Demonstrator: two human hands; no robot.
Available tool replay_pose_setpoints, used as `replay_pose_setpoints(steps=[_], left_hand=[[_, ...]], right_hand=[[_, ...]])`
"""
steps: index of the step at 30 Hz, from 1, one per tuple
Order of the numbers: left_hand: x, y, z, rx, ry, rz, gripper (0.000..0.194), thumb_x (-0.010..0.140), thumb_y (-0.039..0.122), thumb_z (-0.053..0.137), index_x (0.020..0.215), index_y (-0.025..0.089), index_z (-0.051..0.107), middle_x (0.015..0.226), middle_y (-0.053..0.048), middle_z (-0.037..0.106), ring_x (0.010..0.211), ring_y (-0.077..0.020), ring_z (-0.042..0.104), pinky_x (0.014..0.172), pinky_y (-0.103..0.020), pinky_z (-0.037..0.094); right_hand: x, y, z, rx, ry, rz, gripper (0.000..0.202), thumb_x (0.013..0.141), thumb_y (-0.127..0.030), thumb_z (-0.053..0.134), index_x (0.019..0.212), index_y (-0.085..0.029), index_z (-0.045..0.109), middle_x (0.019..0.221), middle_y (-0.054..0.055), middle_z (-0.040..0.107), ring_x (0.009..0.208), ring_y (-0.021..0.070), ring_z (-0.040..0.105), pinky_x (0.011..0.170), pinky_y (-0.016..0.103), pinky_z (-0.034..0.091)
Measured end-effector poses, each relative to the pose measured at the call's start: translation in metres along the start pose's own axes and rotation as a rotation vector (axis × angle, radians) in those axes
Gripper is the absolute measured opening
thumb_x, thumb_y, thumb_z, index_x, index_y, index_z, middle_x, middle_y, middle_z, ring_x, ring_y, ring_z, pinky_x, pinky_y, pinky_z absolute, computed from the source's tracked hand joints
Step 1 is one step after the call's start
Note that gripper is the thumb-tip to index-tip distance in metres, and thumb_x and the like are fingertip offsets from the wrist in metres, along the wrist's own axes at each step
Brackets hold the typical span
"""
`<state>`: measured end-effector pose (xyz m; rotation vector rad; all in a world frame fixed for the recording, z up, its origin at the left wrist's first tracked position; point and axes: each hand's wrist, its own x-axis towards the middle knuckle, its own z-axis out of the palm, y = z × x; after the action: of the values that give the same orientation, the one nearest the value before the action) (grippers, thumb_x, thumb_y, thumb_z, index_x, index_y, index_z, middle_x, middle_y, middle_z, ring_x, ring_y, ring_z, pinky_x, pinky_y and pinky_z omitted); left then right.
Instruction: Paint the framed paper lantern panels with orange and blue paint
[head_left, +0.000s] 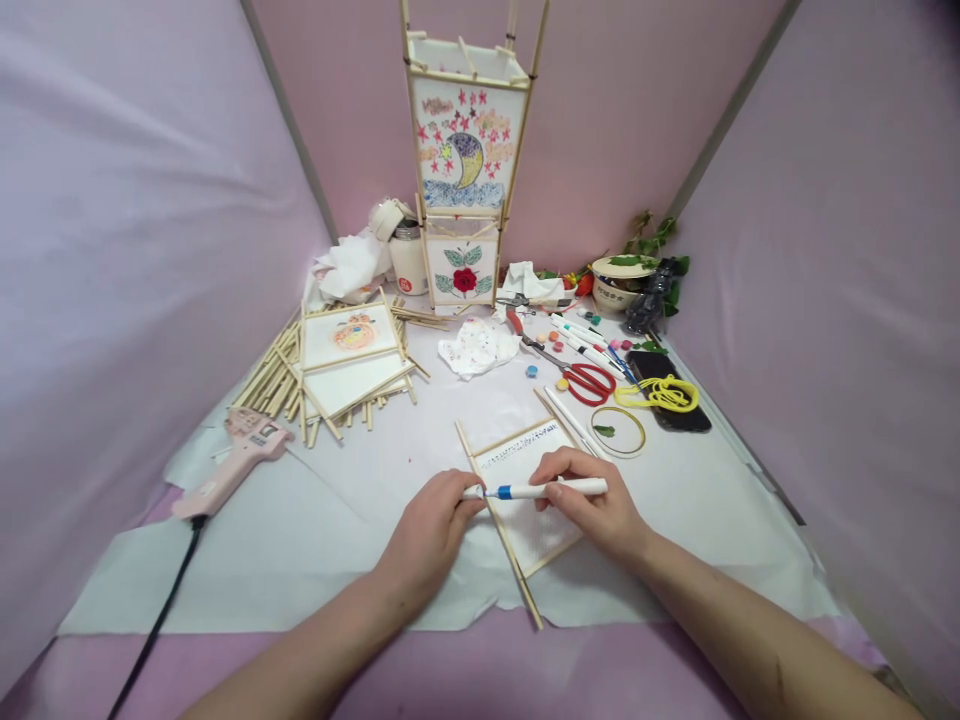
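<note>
My right hand [589, 500] grips a white marker [536, 491] with a blue collar, its tip pointing left. Between the fingers of my left hand [433, 520] is a small white marker cap [473, 492], its mouth close to the tip; whether they touch I cannot tell. Beneath both hands lies a stick-framed white panel [517, 458] with a band of dark blue dots along its far edge. My hands hide part of that panel. Just beyond my right hand, a long white pen [576, 422] rests beside the frame.
A tall stick lantern [465, 130] with drawn panels stands at the back. Left are a pink glue gun [240, 465], bundled sticks [274, 375] and a drawn panel [351, 335]. Right are red-handled scissors [589, 384], a phone [690, 415] under yellow cord [664, 393] and a ring [643, 432].
</note>
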<state>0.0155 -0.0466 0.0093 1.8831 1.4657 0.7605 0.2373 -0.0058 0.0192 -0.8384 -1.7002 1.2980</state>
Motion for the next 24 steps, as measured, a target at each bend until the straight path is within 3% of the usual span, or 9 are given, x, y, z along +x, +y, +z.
replay_pose_setpoints(steps=[7,12,16,24], left_hand=[[-0.0013,-0.0022,0.0003,0.040,-0.087,0.070,0.025,0.098,0.030,0.037,0.100,0.020,0.060,0.097,-0.007,0.065,0.091,-0.0242,0.059,0.080,-0.037,0.045],[-0.0017,0.0023,-0.0028,0.117,-0.181,0.115,0.028,0.098,0.028,0.035,0.102,0.017,0.060,0.096,-0.009,0.068,0.090,-0.0263,0.060,0.080,-0.039,0.045],[-0.0015,0.0029,-0.0019,0.183,-0.181,0.131,0.026,0.097,0.026,0.036,0.096,0.018,0.060,0.090,-0.009,0.068,0.084,-0.0263,0.061,0.076,-0.038,0.045],[-0.0044,0.0031,0.0035,0.260,-0.175,0.109,0.027,0.096,0.022,0.032,0.084,0.019,0.057,0.082,-0.008,0.065,0.077,-0.0253,0.058,0.071,-0.038,0.046]], right_hand=[[0.0011,-0.0016,0.0035,-0.084,-0.074,0.076,0.009,0.085,-0.027,0.063,0.089,-0.020,0.068,0.077,0.002,0.071,0.073,0.0149,0.063,0.068,0.026,0.048],[0.0050,0.0037,0.0008,0.000,-0.105,0.214,0.016,0.084,-0.035,0.066,0.089,-0.020,0.068,0.074,0.002,0.072,0.067,0.0136,0.061,0.062,0.024,0.045],[0.0060,0.0041,0.0030,0.053,-0.094,0.269,0.018,0.083,-0.036,0.067,0.086,-0.019,0.067,0.072,0.002,0.073,0.065,0.0129,0.061,0.061,0.024,0.044],[0.0013,-0.0027,0.0086,0.003,-0.146,0.239,0.013,0.084,-0.031,0.064,0.087,-0.019,0.067,0.075,0.003,0.074,0.063,0.0119,0.059,0.060,0.023,0.043]])
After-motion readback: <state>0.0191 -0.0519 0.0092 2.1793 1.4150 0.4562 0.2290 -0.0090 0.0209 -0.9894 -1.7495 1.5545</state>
